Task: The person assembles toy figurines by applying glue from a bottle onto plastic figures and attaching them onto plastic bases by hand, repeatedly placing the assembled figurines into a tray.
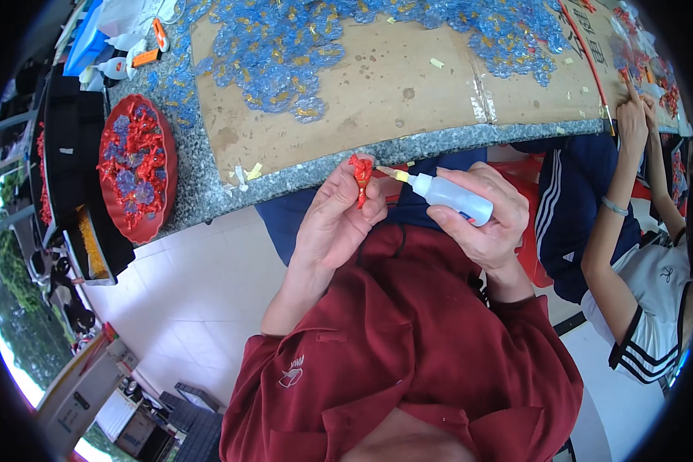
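Observation:
Between the fingertips of my left hand (337, 204) stands a small glossy red figurine (361, 179) with touches of gold. My right hand (491, 212) is wrapped round a white squeeze glue bottle (456, 199), tilted so that its yellowish nozzle (397, 175) points left. The nozzle's tip comes close to the red piece; whether they touch I cannot tell. Both hands are in front of the table's near edge, over my lap.
A red oval basket (169, 204) of red and bluish pieces sits at the table's left. Many clear blue discs (285, 58) cover cardboard (377, 100) further back. Glue bottles (114, 68) and an orange cutter (146, 58) lie far left. A co-worker's arms (627, 154) reach in at right.

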A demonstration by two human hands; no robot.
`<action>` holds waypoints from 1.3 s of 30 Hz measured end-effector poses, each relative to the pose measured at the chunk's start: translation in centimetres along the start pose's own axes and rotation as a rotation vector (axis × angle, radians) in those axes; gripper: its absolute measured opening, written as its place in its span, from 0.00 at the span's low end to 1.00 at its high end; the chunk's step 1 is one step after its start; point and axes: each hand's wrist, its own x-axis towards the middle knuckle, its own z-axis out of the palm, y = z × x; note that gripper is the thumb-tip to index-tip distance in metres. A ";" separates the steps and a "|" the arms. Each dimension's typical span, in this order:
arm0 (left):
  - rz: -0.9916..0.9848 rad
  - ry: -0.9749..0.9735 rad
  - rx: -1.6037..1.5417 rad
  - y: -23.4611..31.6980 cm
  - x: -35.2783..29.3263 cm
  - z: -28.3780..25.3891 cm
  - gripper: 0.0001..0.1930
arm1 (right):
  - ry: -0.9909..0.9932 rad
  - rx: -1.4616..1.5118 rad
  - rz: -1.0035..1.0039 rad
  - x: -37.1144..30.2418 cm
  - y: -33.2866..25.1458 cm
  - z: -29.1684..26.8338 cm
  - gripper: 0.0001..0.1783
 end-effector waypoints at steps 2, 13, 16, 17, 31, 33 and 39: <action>-0.004 -0.019 -0.003 0.1 0.0 0.0 0.16 | -0.001 -0.002 0.000 0.0 0.0 0.1 0.20; -0.021 -0.022 0.010 0.0 0.0 -0.2 0.16 | -0.010 -0.006 0.033 0.1 -0.4 0.1 0.19; -0.032 -0.019 0.001 0.0 0.1 -0.1 0.16 | -0.009 0.030 0.052 0.0 -0.4 -0.2 0.18; -0.031 -0.018 0.001 0.0 0.1 -0.1 0.16 | -0.005 0.043 0.065 0.0 -0.3 -0.2 0.18; -0.074 -0.012 0.035 -0.1 0.0 -0.3 0.18 | -0.031 0.042 0.051 0.1 -0.4 -0.2 0.17; -0.073 -0.058 0.020 -0.1 0.2 -0.6 0.18 | -0.014 0.095 0.117 -0.2 -0.3 -0.7 0.18; -0.061 -0.178 -0.033 -0.2 0.4 -0.7 0.17 | 0.127 0.241 0.285 0.5 0.5 0.1 0.19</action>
